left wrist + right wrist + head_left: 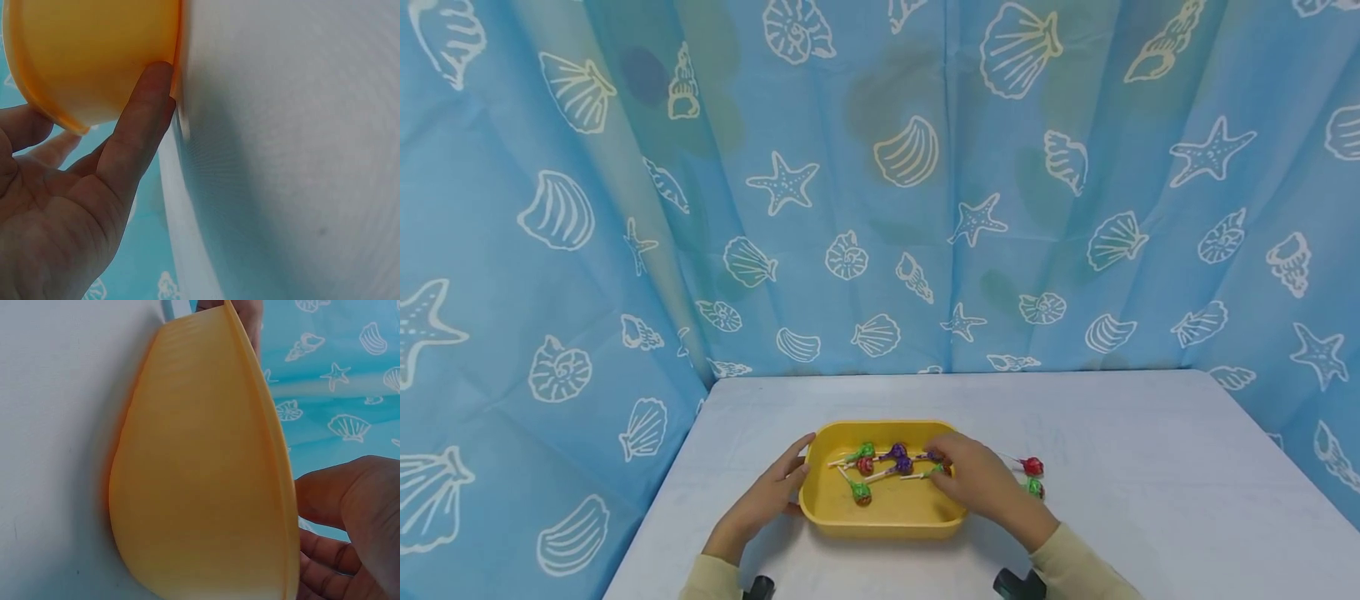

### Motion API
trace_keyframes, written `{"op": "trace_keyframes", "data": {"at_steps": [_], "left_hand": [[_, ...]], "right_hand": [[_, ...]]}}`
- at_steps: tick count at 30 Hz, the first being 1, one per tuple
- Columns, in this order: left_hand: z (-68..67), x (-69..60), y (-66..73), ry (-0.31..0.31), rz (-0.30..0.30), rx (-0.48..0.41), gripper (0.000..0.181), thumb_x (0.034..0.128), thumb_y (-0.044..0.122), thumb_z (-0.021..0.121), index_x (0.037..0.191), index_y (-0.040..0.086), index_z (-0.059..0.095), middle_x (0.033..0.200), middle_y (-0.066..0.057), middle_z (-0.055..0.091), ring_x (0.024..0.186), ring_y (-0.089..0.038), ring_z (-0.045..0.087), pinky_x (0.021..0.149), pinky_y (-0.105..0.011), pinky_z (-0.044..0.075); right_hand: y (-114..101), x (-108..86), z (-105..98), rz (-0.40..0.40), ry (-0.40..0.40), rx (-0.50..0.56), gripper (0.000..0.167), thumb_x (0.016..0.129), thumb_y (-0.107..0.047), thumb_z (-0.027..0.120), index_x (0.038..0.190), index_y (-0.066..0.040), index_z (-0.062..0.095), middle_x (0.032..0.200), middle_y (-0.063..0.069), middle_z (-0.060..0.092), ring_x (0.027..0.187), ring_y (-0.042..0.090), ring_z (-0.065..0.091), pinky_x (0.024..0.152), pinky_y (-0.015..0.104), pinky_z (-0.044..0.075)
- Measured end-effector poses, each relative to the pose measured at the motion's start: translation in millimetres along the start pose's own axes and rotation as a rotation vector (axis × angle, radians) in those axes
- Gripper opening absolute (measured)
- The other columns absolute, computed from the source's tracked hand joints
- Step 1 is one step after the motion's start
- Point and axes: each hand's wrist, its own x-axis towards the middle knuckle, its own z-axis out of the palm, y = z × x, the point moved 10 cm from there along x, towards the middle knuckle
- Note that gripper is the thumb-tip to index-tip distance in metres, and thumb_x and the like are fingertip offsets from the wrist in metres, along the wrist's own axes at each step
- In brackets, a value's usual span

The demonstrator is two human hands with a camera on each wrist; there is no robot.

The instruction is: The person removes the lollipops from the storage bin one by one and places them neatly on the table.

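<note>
A yellow plastic tray [887, 510] sits on the table with several lollipops inside, among them a green one [861, 493], a red one [866, 466] and a purple one [904, 465]. At the tray's left end, my left hand [767, 497] touches the outer wall with fairly straight fingers; the left wrist view shows a finger along that wall. My right hand [983, 479] reaches over the right end, its fingers bent down among the lollipops there. In the right wrist view the tray wall hides those fingertips, so whether they pinch a lollipop is unclear.
Right of the tray, a red lollipop [1033, 467] and a green lollipop [1035, 487] lie on the white tabletop [1150, 500], partly behind my right hand. A blue curtain [880, 208] with seashell prints hangs behind the table and along its sides.
</note>
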Motion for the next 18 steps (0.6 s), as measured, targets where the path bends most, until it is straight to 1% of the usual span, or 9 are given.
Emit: {"op": "trace_keyframes", "data": {"at_steps": [7, 13, 18], "left_hand": [[-1.0, -0.2, -0.5, 0.004, -0.006, 0.013, 0.054, 0.1096, 0.020, 0.044, 0.161, 0.018, 0.029, 0.153, -0.032, 0.036, 0.125, -0.045, 0.054, 0.075, -0.047, 0.062], [0.1, 2.1, -0.5, -0.008, -0.009, 0.014, 0.054, 0.1095, 0.020, 0.045, 0.161, 0.018, 0.028, 0.154, -0.033, 0.035, 0.126, -0.045, 0.053, 0.075, -0.045, 0.062], [1.6, 1.0, 1.4, -0.020, -0.003, 0.000, 0.054, 0.1098, 0.019, 0.044, 0.161, 0.018, 0.028, 0.154, -0.033, 0.035, 0.126, -0.045, 0.053, 0.076, -0.046, 0.062]], "right_hand": [[-0.4, 8.7, 13.0, 0.022, -0.053, -0.016, 0.032, 0.088, -0.017, 0.079, 0.117, -0.008, 0.070, 0.101, 0.002, 0.068, 0.086, 0.014, 0.058, 0.080, 0.038, 0.056], [-0.6, 13.9, 21.4, 0.036, -0.095, -0.042, 0.034, 0.088, -0.019, 0.080, 0.119, -0.009, 0.070, 0.102, 0.003, 0.067, 0.089, 0.017, 0.060, 0.081, 0.040, 0.056], [-0.7, 17.8, 29.2, 0.045, -0.137, -0.051, 0.035, 0.089, -0.020, 0.079, 0.120, -0.008, 0.070, 0.108, 0.005, 0.069, 0.095, 0.020, 0.064, 0.086, 0.043, 0.057]]}}
